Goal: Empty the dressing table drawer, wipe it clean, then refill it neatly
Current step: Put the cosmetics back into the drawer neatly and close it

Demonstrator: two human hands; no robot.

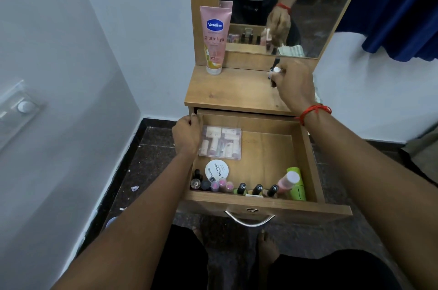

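Observation:
The wooden drawer is pulled out below the dressing table top. My left hand grips the drawer's left wall at its back corner. My right hand is over the table top at the right, closed around small bottles. Inside the drawer lie a clear case of small tubes, a white round nail polish remover tub, a row of nail polish bottles along the front, and a pink bottle leaning on a green bottle.
A pink Vaseline tube stands at the table's back left against the mirror. A white wall is at the left, a blue curtain at the right. A metal handle is on the drawer front. My bare feet stand below.

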